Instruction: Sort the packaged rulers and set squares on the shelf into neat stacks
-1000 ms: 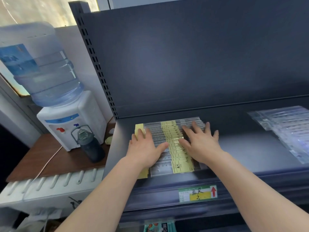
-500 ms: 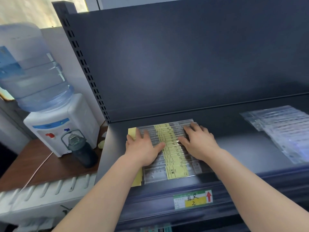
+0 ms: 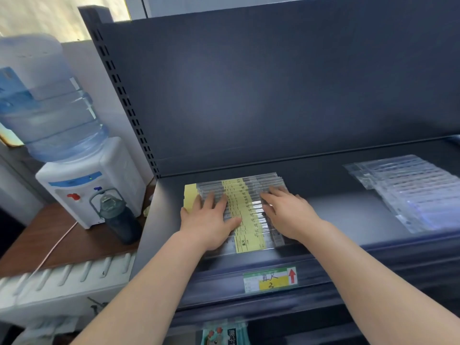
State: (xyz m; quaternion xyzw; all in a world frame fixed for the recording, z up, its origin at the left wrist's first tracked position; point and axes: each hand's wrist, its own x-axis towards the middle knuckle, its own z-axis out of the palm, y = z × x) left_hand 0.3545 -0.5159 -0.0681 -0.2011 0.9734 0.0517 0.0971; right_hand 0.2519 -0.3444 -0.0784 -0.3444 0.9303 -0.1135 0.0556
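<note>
In the head view, the packaged rulers (image 3: 240, 195) are lying at the left end of the dark shelf (image 3: 336, 210), overlapping one another in a fanned row that is running from the front lip toward the back panel, their yellow labels lining up into one strip down the middle. The left hand (image 3: 209, 220) is lying flat on the left part of that row and the right hand (image 3: 288, 212) flat on the right part, both with fingers straight and spread, gripping nothing. Pressing from above on both sides seems meant to pin the slippery packets so the whole row can be squared up together rather than one packet at a time. A second spread of clear packets (image 3: 408, 192) is sitting well apart at the right end of the shelf, looser and skewed; it is too blurred to tell whether these are rulers or set squares, and it is probably waiting its turn. A price tag (image 3: 270, 280) with a red arrow is sitting on the shelf edge just below the hands, likely marking this spot as the rulers' place.
</note>
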